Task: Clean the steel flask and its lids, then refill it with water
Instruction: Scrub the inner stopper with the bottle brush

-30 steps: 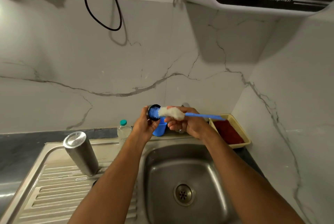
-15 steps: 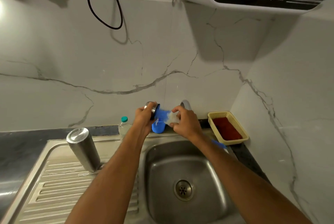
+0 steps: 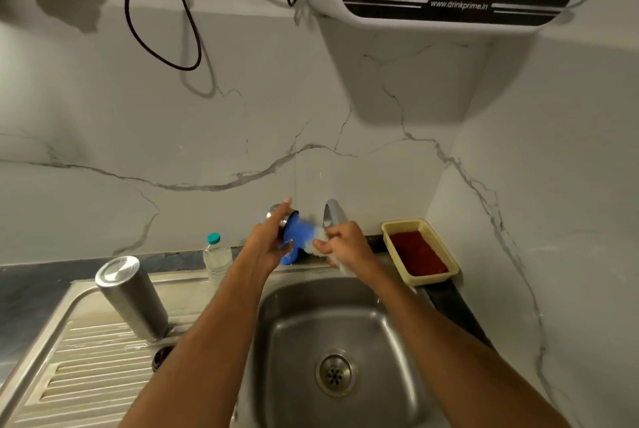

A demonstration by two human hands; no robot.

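Scrubbing one lid (image 3: 280, 217) above the far rim of the sink (image 3: 276, 293), the left hand (image 3: 266, 244) grips it while the right hand (image 3: 340, 244) clutches the brush (image 3: 304, 237), the steel flask (image 3: 133, 296) stands left on the drainboard, and rinsing probably comes next.

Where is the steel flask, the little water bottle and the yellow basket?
steel flask (image 3: 136, 303), head view, its side wall.
water bottle (image 3: 217, 255), head view, its clear body.
yellow basket (image 3: 403, 224), head view, its back rim.
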